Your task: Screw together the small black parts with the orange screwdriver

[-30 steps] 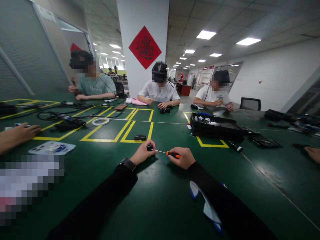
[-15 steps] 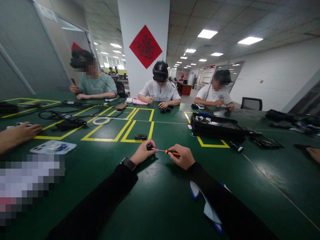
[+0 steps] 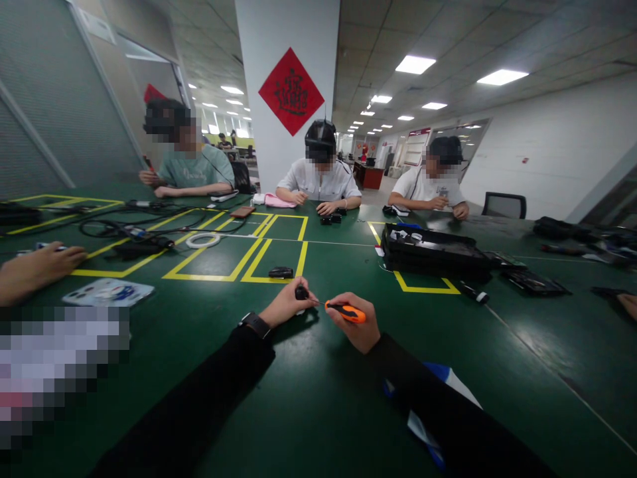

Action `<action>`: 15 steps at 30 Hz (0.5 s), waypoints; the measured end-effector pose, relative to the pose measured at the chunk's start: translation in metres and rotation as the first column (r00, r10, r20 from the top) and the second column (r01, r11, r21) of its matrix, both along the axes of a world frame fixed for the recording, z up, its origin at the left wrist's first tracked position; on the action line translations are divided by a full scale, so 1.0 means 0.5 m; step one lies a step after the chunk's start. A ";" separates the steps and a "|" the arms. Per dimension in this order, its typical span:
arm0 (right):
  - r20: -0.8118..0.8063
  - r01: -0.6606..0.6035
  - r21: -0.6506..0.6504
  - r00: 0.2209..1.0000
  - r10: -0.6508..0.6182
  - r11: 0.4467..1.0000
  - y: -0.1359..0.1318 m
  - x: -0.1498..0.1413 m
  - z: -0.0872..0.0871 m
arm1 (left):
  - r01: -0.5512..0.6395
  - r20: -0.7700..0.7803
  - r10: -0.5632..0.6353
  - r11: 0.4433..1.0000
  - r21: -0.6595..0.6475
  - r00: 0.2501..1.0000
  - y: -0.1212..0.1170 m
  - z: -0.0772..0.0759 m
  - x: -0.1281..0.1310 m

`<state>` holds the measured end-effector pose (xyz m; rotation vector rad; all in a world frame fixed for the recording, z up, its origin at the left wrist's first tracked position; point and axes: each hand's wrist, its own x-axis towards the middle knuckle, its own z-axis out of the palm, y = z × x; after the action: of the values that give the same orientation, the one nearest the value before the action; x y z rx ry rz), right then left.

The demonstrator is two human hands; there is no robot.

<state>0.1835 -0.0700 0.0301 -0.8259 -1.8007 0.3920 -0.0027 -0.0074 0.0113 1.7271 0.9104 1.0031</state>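
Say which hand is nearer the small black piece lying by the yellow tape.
Left. The left hand sits just this side of the black piece; the right hand, holding the screwdriver, is farther, to its right.

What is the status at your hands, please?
Left hand: holding small, rounded black part. Right hand: gripping orange-and-black screwdriver, metal shaft at left fingers. Black oblong object beyond left hand.

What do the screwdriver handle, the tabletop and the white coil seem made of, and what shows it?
Screwdriver handle: probably smooth plastic, perhaps part rubber, from its orange and black sections.
Tabletop: perhaps vinyl or rubber sheet, semi-gloss, given the soft glare.
White coil: likely plastic-sheathed, smooth, from its even curve.
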 end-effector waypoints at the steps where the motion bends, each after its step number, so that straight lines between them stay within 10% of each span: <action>1: 0.002 0.006 -0.002 1.000 -0.006 1.000 0.000 -0.001 -0.003 | 0.001 0.007 -0.001 1.000 -0.013 1.000 0.000 -0.001 0.000; 15: 0.015 -0.023 0.015 1.000 0.023 1.000 -0.002 0.006 -0.005 | 0.037 0.062 -0.034 0.998 -0.041 0.997 0.002 -0.005 -0.001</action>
<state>0.1867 -0.0711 0.0276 -0.7998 -1.8263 0.3876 -0.0033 -0.0066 0.0088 1.6624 0.8533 1.0012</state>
